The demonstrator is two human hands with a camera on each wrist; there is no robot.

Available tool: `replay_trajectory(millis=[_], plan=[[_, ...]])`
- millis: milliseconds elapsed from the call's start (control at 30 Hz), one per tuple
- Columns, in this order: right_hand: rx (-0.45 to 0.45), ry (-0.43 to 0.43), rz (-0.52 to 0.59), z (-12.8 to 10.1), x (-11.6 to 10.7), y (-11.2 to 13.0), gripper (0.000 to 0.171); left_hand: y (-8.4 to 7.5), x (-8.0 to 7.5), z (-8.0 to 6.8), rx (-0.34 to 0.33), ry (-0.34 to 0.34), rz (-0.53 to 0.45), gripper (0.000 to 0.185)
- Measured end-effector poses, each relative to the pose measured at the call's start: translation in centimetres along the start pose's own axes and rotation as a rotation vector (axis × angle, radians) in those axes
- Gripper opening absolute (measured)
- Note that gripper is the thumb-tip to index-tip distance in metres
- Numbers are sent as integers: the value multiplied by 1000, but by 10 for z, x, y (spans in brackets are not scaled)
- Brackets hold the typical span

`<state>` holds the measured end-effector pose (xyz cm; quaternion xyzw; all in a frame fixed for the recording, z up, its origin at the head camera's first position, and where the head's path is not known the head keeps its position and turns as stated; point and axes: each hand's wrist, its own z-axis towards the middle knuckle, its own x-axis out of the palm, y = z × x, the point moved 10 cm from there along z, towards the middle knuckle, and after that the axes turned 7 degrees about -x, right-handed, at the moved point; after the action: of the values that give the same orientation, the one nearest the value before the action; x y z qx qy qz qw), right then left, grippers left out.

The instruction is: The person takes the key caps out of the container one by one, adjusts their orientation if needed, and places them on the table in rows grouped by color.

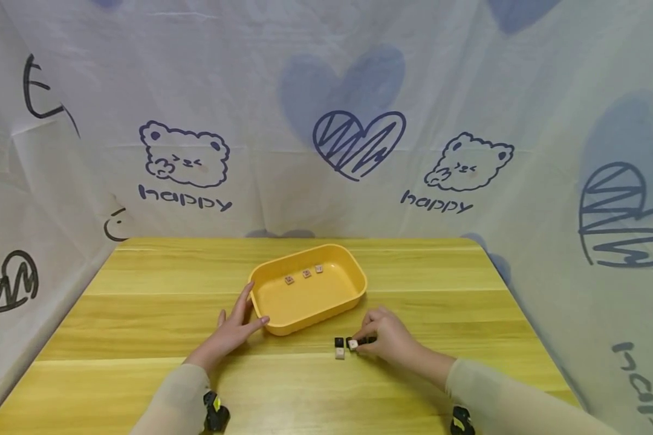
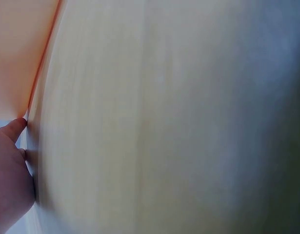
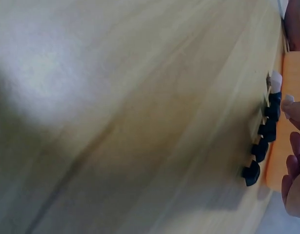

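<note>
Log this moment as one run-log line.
left hand: rests against tray | right hand: pinches keycap | tray: three keycaps

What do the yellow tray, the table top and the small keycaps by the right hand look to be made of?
Yellow tray: likely moulded plastic, going by the smooth, even colour, rounded corners and soft sheen. Table top: wood or wood-look laminate, with lengthwise grain bands and a light gloss; which of the two cannot be told. Keycaps: probably hard plastic, black and off-white, small with crisp edges and a matte look.

3 keycaps (image 1: 306,273) in tray (image 1: 354,297) mid-table (image 1: 141,314); keycap row (image 1: 348,344) just before tray, rightward.
</note>
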<state>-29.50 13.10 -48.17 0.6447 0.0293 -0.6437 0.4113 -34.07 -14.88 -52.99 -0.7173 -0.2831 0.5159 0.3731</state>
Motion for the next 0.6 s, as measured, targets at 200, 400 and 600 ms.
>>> replay_trajectory(millis=[200,400,600], plan=[[17,-10,5,-4,5,3,18,4,2,2,-10,7,4,91],[20,-21,-24,-7,10,1,17,1,2,1,1,-2,3,90],[23,2,-17,-8,13,2,17,1,1,1,5,-9,15,89]])
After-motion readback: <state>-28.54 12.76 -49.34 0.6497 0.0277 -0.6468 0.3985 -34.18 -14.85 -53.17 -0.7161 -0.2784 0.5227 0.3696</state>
